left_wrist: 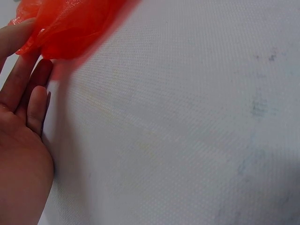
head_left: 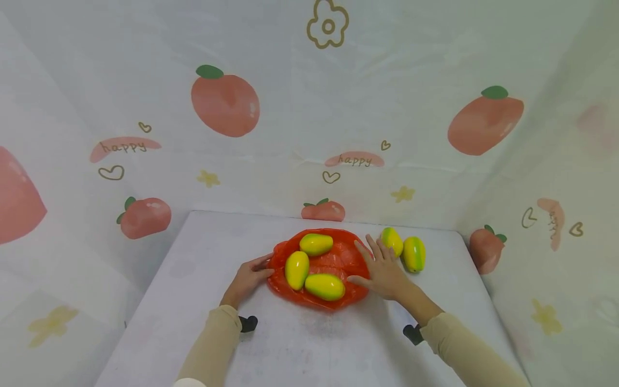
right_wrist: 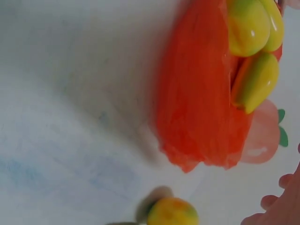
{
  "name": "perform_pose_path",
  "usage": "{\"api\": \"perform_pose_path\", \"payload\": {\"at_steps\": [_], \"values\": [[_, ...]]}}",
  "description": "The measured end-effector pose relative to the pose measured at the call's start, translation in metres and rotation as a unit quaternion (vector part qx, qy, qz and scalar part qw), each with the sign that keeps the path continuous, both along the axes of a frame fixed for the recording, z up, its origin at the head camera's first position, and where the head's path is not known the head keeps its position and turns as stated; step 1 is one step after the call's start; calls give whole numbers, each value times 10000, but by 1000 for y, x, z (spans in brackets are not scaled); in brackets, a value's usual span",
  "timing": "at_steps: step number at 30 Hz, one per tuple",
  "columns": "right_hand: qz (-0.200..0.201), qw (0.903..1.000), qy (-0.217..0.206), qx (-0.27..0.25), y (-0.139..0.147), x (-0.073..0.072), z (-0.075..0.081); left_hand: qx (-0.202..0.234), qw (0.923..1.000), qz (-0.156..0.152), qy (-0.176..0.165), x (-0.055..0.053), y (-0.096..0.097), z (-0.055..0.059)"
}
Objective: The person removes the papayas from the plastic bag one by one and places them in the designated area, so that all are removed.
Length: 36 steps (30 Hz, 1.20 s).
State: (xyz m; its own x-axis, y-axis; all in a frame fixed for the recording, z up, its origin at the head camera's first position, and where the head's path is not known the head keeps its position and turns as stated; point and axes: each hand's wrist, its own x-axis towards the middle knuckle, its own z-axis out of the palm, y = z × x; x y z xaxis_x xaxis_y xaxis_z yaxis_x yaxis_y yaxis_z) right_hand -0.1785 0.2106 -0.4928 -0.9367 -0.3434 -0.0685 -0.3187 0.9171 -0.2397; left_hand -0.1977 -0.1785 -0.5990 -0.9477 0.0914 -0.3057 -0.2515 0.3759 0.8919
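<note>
A red plastic bag lies spread open on the table, with three yellow-green mangoes inside it. At the bag's left edge my left hand pinches the plastic; in the left wrist view the thumb lies in front of it and fingers sit behind. My right hand, fingers spread, hovers by the bag's right rim and holds nothing. Just beyond it are two more mangoes, one partly behind the fingers and one fully visible. The right wrist view shows the bag's side standing up around the fruit.
The white table ends at a back wall of patterned cloth, and cloth also hangs at both sides. Two dark heart-shaped marks, left and right, show near the forearms.
</note>
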Motion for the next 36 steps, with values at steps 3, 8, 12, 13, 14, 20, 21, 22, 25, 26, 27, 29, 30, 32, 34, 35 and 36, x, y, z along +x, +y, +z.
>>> {"api": "perform_pose_path", "payload": {"at_steps": [3,8,12,13,14,20,21,22,25,26,27,29,30,32,34,35,36], "values": [[136,9999,20,-20,-6,4,-1,-15,10000,14,2,0,0,-1],[338,9993,-131,-45,-12,8,-4,5,10000,34,-10,-1,1,-2],[463,9983,-327,-140,-17,9,-5,56,10000,21,-1,-1,2,-3],[498,9979,-376,-146,-19,10,-6,67,10000,25,-10,-2,2,-3],[523,9976,-436,-129,-20,10,-6,76,10000,25,-7,-2,1,-3],[746,9942,-728,-251,-31,12,-7,94,9999,40,14,-2,0,-2],[785,9936,-764,-289,-33,12,-7,93,9999,42,14,-2,0,-2],[803,9930,-816,-278,-35,13,-8,94,9999,34,13,-2,0,-1],[861,9907,-982,-379,-39,15,-9,105,9999,18,-16,-1,0,0],[898,9899,-1027,-393,-40,16,-9,103,9999,22,-24,-1,0,0],[945,9890,-1058,-420,-42,16,-10,80,10000,4,-14,-1,0,0],[1041,9872,-1083,-527,-44,16,-11,70,10000,15,-35,-1,-1,-1],[1084,9864,-1092,-575,-46,16,-12,58,10000,12,-40,-1,-1,-1],[1145,9847,-1131,-665,-48,16,-13,48,10000,2,-31,-1,-2,-2],[1182,9829,-1186,-762,-50,15,-14,73,9999,15,-68,-1,-1,-2],[1182,9819,-1237,-815,-50,15,-16,77,10000,-1,-55,-1,-1,-2],[1183,9808,-1302,-847,-51,15,-16,70,10000,-15,-46,-1,-1,-1]]}}
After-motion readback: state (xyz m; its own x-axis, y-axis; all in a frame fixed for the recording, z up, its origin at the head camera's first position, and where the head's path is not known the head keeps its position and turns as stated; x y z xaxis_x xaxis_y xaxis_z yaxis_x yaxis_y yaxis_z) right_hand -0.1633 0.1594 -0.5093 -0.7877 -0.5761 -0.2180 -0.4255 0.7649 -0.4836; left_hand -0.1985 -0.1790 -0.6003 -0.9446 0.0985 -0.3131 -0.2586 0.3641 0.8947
